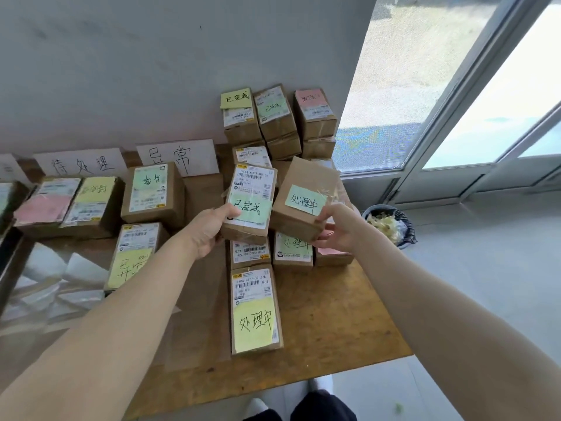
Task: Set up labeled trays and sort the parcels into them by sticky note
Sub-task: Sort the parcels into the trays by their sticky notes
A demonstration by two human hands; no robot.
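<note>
Parcel [249, 205] in each hand [209, 227].

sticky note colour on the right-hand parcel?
Light green note, head view.

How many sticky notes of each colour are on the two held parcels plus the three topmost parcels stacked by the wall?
Green: 3, on the labelled parcel in the left hand, the plain parcel in the right hand, and the middle stack
Yellow: 1, on the left stack
Pink: 1, on the right stack
Total: 5
</note>
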